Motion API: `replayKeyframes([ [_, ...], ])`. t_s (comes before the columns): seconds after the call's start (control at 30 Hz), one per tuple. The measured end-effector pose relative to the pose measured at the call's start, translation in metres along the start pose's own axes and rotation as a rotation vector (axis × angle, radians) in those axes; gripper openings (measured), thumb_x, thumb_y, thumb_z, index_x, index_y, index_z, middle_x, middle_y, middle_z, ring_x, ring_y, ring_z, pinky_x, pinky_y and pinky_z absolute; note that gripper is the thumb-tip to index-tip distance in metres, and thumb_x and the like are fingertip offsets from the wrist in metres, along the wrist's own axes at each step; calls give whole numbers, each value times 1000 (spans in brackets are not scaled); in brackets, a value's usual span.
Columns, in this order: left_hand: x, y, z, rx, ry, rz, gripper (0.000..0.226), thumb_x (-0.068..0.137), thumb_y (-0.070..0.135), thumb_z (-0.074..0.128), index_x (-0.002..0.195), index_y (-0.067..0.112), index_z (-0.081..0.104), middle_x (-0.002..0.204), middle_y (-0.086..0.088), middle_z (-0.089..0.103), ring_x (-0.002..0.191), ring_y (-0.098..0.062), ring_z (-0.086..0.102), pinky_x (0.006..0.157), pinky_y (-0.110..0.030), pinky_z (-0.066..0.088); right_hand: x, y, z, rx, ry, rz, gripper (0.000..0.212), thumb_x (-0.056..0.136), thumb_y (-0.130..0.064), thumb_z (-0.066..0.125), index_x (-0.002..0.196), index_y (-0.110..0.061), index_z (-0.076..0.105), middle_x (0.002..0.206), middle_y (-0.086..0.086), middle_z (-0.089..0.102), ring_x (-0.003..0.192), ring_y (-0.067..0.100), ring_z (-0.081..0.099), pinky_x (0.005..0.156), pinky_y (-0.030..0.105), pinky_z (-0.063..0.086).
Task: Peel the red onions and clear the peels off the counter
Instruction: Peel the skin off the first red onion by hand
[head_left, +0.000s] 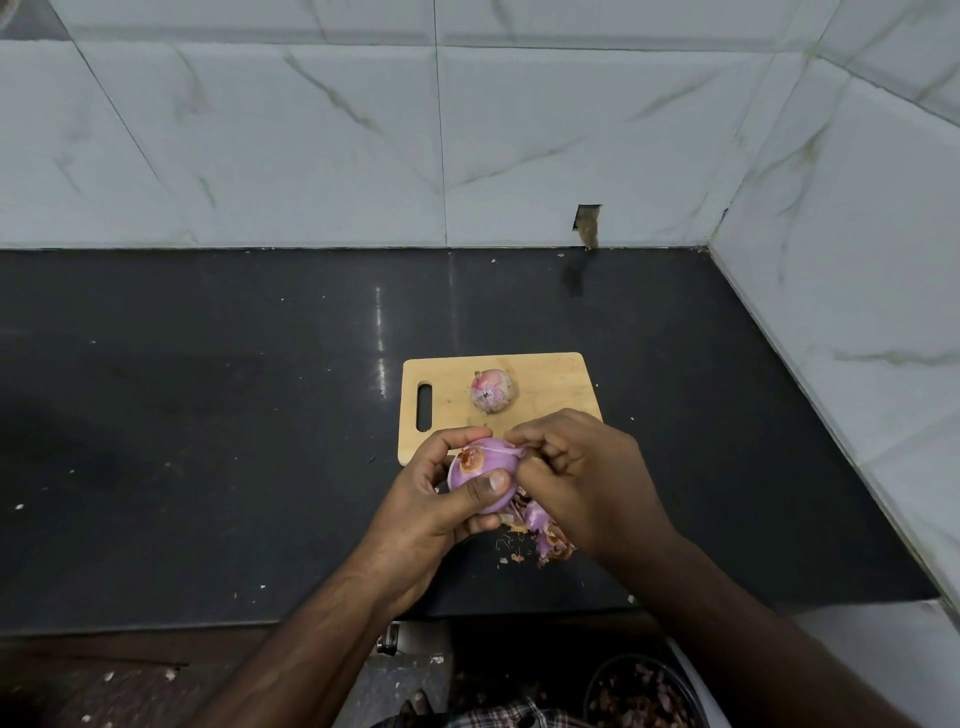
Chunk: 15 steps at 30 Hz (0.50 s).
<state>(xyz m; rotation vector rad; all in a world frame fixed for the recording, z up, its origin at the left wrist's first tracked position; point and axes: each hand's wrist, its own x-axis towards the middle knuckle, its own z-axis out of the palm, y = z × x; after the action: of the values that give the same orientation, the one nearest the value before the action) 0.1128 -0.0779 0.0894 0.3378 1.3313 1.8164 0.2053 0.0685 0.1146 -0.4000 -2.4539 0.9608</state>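
Note:
My left hand (441, 499) grips a red onion (480, 475) just in front of the wooden cutting board (550, 384); its purple flesh is mostly bare, with a brown root spot on top. My right hand (576, 467) pinches a strip of skin at the onion's right side. A second red onion (493, 391), still partly in its papery skin, sits on the board. A pile of purple and brown peels (545, 535) lies on the black counter (208, 415) under my right hand.
Marble-tiled walls close the counter at the back and right. Small peel crumbs dot the counter. Below the counter's front edge, at the lower right, a dark round bin (644, 696) holds peelings.

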Motion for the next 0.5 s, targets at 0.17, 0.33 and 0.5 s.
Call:
replayKeyframes([
  [0.17, 0, 1, -2, -48, -11, -11, 42, 77, 10, 77, 117, 16, 68, 102, -6, 72, 79, -17, 69, 62, -23, 58, 3, -4, 1, 156, -7, 190, 26, 80, -4, 64, 91, -25, 76, 81, -14, 69, 78, 4, 65, 70, 19, 52],
  [0.33, 1, -1, -4, -86, -13, -37, 45, 73, 14, 84, 116, 19, 71, 104, -9, 72, 83, -20, 69, 64, -24, 59, 6, -2, 0, 328, -53, 309, 28, 82, 0, 60, 86, -24, 74, 74, -6, 73, 65, 12, 68, 67, 39, 60],
  [0.5, 1, -2, -4, 21, 25, 1, 51, 71, 16, 90, 117, 20, 68, 103, -4, 73, 86, -22, 71, 66, -27, 60, 5, 0, -3, 215, -116, 208, 21, 85, -7, 65, 94, -23, 76, 87, -9, 69, 76, 7, 67, 73, 29, 58],
])
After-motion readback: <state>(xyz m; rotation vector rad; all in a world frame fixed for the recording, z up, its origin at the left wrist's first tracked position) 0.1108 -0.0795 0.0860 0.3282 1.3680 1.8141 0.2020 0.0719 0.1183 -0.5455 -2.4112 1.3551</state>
